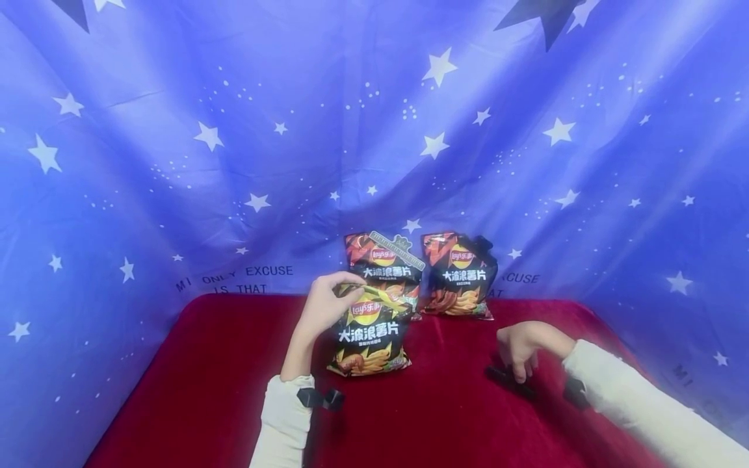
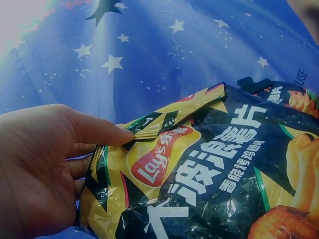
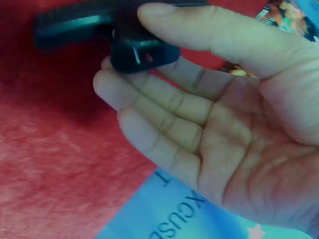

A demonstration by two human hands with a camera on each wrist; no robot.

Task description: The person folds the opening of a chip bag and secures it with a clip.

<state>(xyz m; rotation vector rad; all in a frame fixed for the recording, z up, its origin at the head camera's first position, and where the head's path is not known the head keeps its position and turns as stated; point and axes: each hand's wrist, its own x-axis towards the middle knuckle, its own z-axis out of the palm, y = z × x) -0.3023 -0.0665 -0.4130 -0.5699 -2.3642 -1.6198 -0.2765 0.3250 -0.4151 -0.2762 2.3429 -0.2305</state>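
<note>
A black and yellow bag of potato chips point(image 1: 371, 335) stands at the middle of the red table. My left hand point(image 1: 328, 302) pinches its top left corner, where the top edge is folded over; in the left wrist view the thumb presses on the fold point(image 2: 144, 134). To the right, my right hand point(image 1: 521, 348) holds a black clip point(image 3: 142, 47) just over the cloth. The right wrist view shows the thumb on top of the clip and fingers beneath, the palm bare.
Behind stand two more chip bags. A grey-green ruler-like strip point(image 1: 398, 251) lies slanted across the top of the back left bag point(image 1: 377, 273). The back right bag point(image 1: 456, 286) has a black clip point(image 1: 482, 247) at its top corner. A blue star-patterned curtain point(image 1: 351, 130) surrounds the red-covered table point(image 1: 234, 377).
</note>
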